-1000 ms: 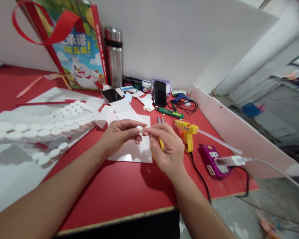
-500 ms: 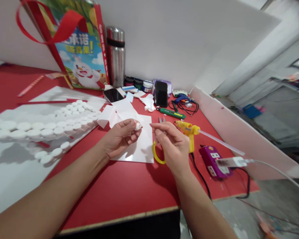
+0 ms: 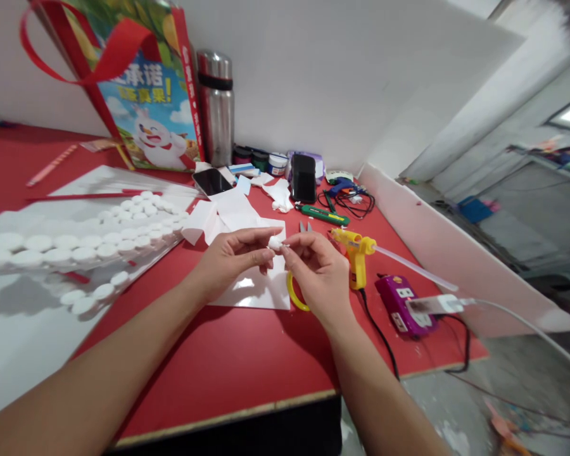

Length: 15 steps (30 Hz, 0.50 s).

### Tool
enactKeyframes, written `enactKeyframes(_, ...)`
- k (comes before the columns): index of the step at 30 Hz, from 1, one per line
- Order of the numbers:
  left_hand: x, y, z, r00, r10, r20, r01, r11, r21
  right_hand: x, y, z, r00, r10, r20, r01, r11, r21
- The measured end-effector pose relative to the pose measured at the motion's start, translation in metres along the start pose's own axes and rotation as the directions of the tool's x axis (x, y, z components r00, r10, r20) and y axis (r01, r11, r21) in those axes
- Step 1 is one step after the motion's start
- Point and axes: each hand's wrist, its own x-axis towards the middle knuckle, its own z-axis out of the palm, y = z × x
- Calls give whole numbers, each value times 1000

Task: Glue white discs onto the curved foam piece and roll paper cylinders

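Between my two hands is a small white lump [image 3: 275,243], too small to tell its exact kind. My left hand [image 3: 230,259] pinches it from the left with thumb and fingers. From the other side, my right hand [image 3: 320,269] has its thumb and forefinger closed at the lump's right edge. Both hands hover over a glossy white sheet [image 3: 249,296] on the red table. Scissors with a yellow handle [image 3: 294,295] lie beneath my right hand, which partly hides them.
A yellow glue gun [image 3: 358,250] and a purple power socket block [image 3: 403,307] are on the right. Rows of white discs [image 3: 88,244] stand at left. Behind are a green cutter [image 3: 323,215], phone [image 3: 304,180], steel flask [image 3: 216,114] and bag [image 3: 152,107].
My right hand has moved left and its fingertips now meet the white lump. My left hand has shifted slightly right, with its fingers more extended around the lump.
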Motion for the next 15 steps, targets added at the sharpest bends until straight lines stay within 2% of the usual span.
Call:
enactKeyframes(5,-2,5,2,997,56,46,-58,997,49,0,2,-1,996,-84,17,85,991,-102)
enactKeyframes(8,-1,3,0,999,35,40,-37,997,68,0,1,-4,998,-68,-14,66,988,-137)
enactKeyframes(10,0,1,-1,1000,9,11,-10,999,46,0,-2,-13,998,-42,-56,27,967,-252)
enactKeyframes(12,1,0,-1,999,-25,-28,24,999,-35,-2,-7,-25,999,-6,-35,-11,873,-487)
enactKeyframes(15,3,0,-1,994,-76,-73,63,984,-167,-10,-12,-43,984,161,80,-16,525,-851)
